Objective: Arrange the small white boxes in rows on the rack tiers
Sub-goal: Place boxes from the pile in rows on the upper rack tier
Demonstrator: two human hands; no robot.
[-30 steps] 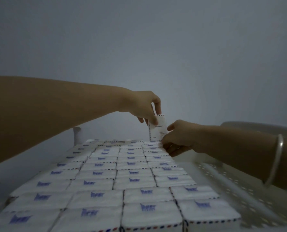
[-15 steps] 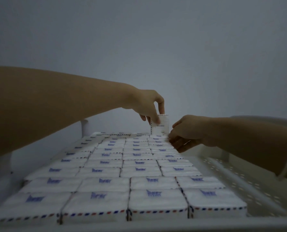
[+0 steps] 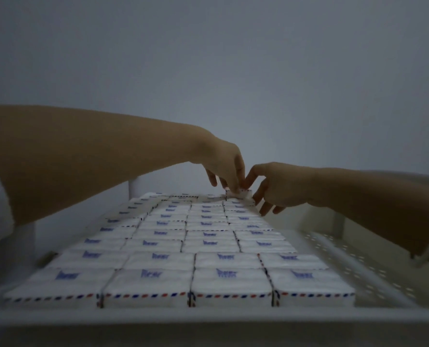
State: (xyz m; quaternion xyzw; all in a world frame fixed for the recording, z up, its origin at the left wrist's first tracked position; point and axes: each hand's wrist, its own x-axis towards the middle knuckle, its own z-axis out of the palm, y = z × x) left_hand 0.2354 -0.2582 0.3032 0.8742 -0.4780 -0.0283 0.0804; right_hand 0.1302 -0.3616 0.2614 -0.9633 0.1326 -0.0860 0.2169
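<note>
Small white boxes with blue print and red-blue dashed edges fill the white rack tier [image 3: 208,319] in several tight rows [image 3: 173,244]. At the far end of the rightmost column one small white box [image 3: 239,193] sits nearly level with the others, slightly proud of them. My left hand [image 3: 223,166] reaches over the rows and pinches its top from the left. My right hand [image 3: 273,186] touches the same box from the right with thumb and forefinger, the other fingers spread downward.
The tier's right strip [image 3: 343,251] is bare perforated white plastic with a raised rim. White corner posts [image 3: 133,186] stand at the far left and near left. A plain grey wall [image 3: 208,71] is behind. A bangle circles my right wrist.
The box stood upright above the rows between both hands; it has been lowered into the far end of the right column. Both hands dropped with it. The camera came lower and closer.
</note>
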